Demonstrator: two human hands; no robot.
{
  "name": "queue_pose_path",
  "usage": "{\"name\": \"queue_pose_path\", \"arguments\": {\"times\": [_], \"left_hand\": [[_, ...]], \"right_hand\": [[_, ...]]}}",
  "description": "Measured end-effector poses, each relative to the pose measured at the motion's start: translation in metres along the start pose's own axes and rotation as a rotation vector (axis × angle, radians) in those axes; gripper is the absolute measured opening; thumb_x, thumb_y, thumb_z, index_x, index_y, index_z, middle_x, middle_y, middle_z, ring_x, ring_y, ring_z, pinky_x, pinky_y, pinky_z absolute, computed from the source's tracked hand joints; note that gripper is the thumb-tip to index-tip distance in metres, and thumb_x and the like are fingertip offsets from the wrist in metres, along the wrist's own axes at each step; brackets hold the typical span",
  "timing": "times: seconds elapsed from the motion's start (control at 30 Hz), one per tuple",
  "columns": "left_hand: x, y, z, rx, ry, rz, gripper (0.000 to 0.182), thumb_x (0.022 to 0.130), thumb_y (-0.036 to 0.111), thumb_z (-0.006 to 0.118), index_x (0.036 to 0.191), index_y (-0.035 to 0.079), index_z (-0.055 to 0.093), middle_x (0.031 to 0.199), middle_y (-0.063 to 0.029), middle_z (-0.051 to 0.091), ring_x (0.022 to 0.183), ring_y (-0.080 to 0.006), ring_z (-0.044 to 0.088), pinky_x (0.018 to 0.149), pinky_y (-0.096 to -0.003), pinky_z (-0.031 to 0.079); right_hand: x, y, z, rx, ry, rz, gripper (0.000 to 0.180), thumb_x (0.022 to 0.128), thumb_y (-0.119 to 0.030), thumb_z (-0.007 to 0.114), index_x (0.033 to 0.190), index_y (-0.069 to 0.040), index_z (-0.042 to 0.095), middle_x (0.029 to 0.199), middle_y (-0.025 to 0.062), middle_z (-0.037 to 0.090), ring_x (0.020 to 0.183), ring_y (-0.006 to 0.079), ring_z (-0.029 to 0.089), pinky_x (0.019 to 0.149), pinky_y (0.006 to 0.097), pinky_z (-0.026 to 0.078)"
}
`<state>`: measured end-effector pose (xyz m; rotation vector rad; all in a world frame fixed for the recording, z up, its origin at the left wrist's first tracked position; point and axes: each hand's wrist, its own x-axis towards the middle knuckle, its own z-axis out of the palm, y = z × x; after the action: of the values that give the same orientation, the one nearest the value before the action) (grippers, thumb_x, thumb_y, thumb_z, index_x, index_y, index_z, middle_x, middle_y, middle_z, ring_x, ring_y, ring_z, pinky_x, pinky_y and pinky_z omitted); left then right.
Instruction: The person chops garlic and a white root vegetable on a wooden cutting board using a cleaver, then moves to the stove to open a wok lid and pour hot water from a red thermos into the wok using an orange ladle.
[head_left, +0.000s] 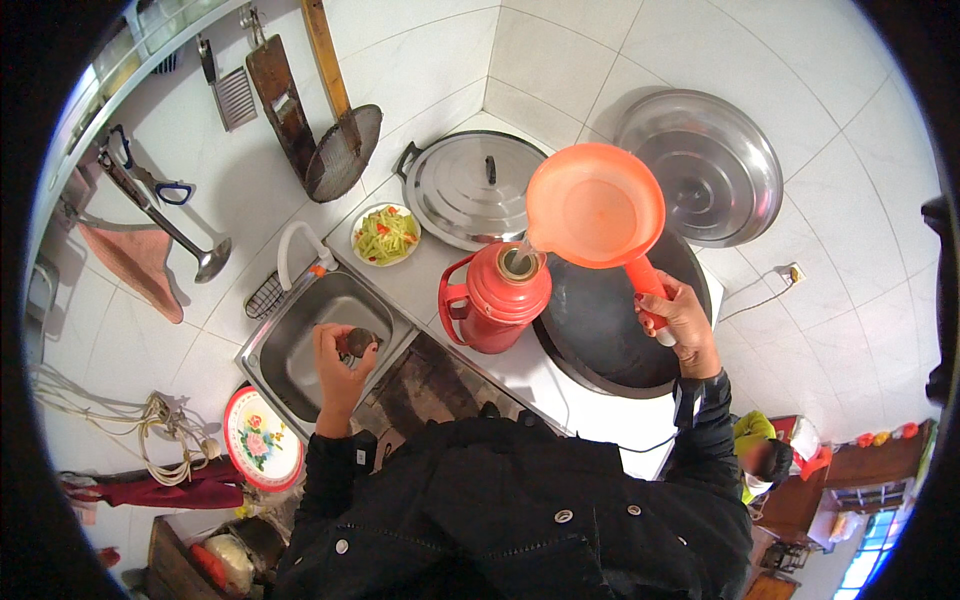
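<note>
My right hand (679, 319) grips the handle of an orange plastic water ladle (598, 206). The ladle is tilted, and water runs from its spout into the open mouth of a red vacuum flask (501, 300), which stands upright on the white counter. Over the sink, my left hand (341, 367) holds a dark round stopper (361, 342) between its fingertips. Behind the flask, to the right, a large dark wok (622, 330) is set in the counter.
A steel sink (300, 352) with a white faucet (289, 247) lies at left. Beside the flask are a plate of sliced vegetables (385, 235) and a lidded pot (472, 187). A big metal lid (701, 169) leans on the wall. A person (757, 457) is at far right.
</note>
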<state>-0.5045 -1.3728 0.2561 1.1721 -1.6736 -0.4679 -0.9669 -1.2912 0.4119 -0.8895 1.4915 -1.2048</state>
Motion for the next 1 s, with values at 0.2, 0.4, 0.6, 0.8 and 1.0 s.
{"name": "queue_pose_path", "arguments": {"times": [0.2,0.4,0.6,0.8,1.0], "left_hand": [[0.0005,0.0011,-0.0006,0.003,-0.013,-0.004,0.035,0.074,0.010,0.078,0.100,0.003,0.056,0.098,-0.0067,0.048,0.080,-0.0159,0.049,0.070,-0.0272,0.043],[0.0002,0.0021,-0.0001,-0.027,-0.004,-0.024,0.035,0.074,0.010,0.077,0.101,0.003,0.056,0.100,-0.0072,0.048,0.081,-0.0159,0.053,0.070,-0.0270,0.045],[0.0004,0.0002,-0.0016,0.003,-0.012,-0.021,0.035,0.074,0.010,0.078,0.100,0.003,0.056,0.099,-0.0076,0.048,0.081,-0.0167,0.052,0.070,-0.0276,0.045],[-0.0004,-0.0021,0.0005,0.002,0.009,0.001,0.036,0.073,0.010,0.078,0.100,0.003,0.056,0.097,-0.0073,0.048,0.078,-0.0176,0.049,0.069,-0.0284,0.043],[0.0003,-0.0019,0.0007,0.019,0.005,0.010,0.036,0.073,0.010,0.078,0.100,0.003,0.056,0.097,-0.0073,0.047,0.079,-0.0179,0.048,0.069,-0.0285,0.043]], "right_hand": [[0.0006,-0.0026,-0.0012,-0.023,-0.008,0.008,0.029,0.084,-0.004,0.071,0.109,0.004,0.061,0.075,0.0045,0.062,0.054,0.0101,0.055,0.048,0.0229,0.043],[0.0007,-0.0037,-0.0014,-0.024,-0.006,0.001,0.032,0.083,-0.004,0.071,0.112,0.004,0.060,0.078,0.0054,0.062,0.055,0.0100,0.055,0.049,0.0231,0.043],[0.0031,-0.0036,-0.0034,-0.010,0.014,0.000,0.032,0.084,-0.002,0.072,0.113,0.002,0.059,0.079,0.0071,0.063,0.052,0.0103,0.056,0.045,0.0220,0.045],[0.0039,-0.0044,-0.0055,-0.048,0.009,0.000,0.028,0.083,-0.002,0.072,0.108,0.001,0.060,0.078,0.0061,0.063,0.051,0.0096,0.056,0.044,0.0214,0.044],[0.0037,-0.0051,-0.0056,-0.058,0.001,-0.028,0.030,0.084,-0.004,0.070,0.111,0.004,0.061,0.076,0.0052,0.063,0.054,0.0096,0.055,0.047,0.0224,0.042]]}}
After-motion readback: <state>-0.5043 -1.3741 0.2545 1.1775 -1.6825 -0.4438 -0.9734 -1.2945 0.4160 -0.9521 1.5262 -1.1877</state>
